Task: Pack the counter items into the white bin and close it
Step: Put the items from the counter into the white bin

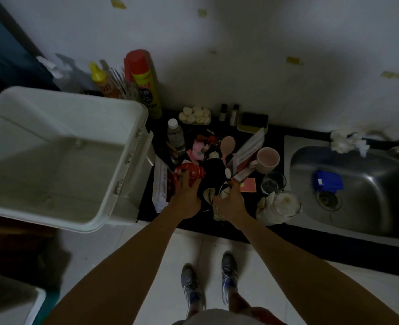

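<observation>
Left edge cuts the white bin [53, 118]; the pale thing [224, 194] in the right hand [230, 204] is unidentifiable

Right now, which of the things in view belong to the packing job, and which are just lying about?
Job: white bin, open; red dotted item, gripped by left hand; small pale item, gripped by right hand; pink hairbrush, pink mug, water bottle, drinking glass on the counter.
Lying about: sink, blue box in it, white wad at its edge.

Dim light; a marked pale wall [240, 43], black counter [276, 134], steel sink [381, 195], seemingly tiled floor [264, 277].
</observation>
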Motion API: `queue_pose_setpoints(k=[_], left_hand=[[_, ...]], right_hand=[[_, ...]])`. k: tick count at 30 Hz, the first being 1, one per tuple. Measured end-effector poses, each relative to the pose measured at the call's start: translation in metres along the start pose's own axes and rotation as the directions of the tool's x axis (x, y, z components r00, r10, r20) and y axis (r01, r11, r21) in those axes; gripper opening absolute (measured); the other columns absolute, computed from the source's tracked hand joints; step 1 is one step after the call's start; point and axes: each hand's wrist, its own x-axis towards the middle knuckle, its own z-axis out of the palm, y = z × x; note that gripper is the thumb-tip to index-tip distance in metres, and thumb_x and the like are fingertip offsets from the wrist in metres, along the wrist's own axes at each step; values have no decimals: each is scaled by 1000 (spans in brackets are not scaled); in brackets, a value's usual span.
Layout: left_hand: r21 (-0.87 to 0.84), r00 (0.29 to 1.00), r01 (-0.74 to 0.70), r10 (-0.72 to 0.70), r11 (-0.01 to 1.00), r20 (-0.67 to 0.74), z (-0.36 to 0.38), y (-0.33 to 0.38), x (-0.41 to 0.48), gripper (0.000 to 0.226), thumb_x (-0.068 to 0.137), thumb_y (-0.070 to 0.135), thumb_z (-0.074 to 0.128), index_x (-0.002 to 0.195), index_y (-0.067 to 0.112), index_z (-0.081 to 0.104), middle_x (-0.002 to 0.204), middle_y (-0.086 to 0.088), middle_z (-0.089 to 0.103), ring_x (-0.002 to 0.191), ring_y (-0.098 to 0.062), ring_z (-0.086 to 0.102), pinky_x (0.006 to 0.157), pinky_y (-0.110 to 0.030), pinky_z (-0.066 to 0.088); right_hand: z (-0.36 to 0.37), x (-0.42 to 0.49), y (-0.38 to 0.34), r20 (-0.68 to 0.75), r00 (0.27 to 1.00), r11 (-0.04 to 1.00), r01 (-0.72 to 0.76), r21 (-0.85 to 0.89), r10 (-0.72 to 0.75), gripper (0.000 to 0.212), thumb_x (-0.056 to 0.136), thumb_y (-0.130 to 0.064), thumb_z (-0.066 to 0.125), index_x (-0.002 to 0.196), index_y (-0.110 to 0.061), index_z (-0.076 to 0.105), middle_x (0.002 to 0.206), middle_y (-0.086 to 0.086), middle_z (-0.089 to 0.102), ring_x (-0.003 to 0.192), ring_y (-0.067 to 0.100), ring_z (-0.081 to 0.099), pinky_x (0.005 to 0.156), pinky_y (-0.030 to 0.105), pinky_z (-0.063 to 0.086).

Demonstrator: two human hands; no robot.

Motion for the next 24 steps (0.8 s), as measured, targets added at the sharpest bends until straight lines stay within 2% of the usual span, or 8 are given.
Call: queue_pose_setpoints(k=[4,7,9,10,12,16,19,24], left_hand=[[-71,999,22,-20,997,25,-5,7,4,73,84,30,40,153,21,18,159,-21,-3,146,-44,-4,117,-59,13],[-181,999,31,-25,983,36,-6,7,15,60,87,25,46,146,16,35,152,-25,20,142,-46,17,115,-51,24],[-353,999,20,-8,936,34,-14,19,14,28,93,18,49,118,11,59,126,-21,52,118,-42,48,97,-44,42],[-478,1000,-3,12,878,15,-19,26,14,15,94,15,48,99,9,61,98,-18,60,92,-39,57,79,-37,46],[-664,996,83,-76,743,40,-33,40,13,12,95,17,46,88,10,54,72,-10,54,67,-28,54,62,-28,45],[-703,953,303,-220,644,209,-60,51,25,32,94,48,44,102,18,53,99,-10,53,95,-23,53,83,-35,42],[-840,949,312,-194,444,249,-87,72,27,55,93,52,51,136,19,46,132,-3,56,116,-25,58,101,-41,47],[-954,973,184,-181,238,142,-133,99,32,55,86,47,66,131,18,50,125,-6,63,109,-28,63,88,-44,56]], right_hand=[[-12,-3,-4,5,1000,1000,7,9,-7,60,85,-6,65,134,-13,33,113,4,47,108,26,55,91,39,51],[-20,-4,-13,13,1000,999,0,35,0,59,84,2,63,133,-13,33,117,9,44,108,29,53,91,43,52],[-25,-6,-19,34,999,999,7,35,-8,59,86,3,60,134,-14,31,116,8,42,104,25,52,85,37,52],[-27,-7,-21,46,999,999,23,29,-24,59,87,3,59,135,-14,31,116,8,42,104,26,52,80,34,51],[-33,-10,-26,49,996,997,71,1,-71,59,86,1,61,134,-16,32,115,9,45,103,27,54,73,29,48],[-47,-19,-47,40,981,979,191,-68,-189,56,83,-5,67,129,-16,37,111,7,52,102,25,57,82,34,51],[-60,-24,-66,31,953,946,304,-111,-302,57,80,-15,73,124,-18,38,113,3,53,103,21,57,88,38,51],[-81,-32,-106,-52,837,822,519,-234,-544,61,74,-25,79,123,-18,43,110,-7,50,99,10,53,82,24,45]])
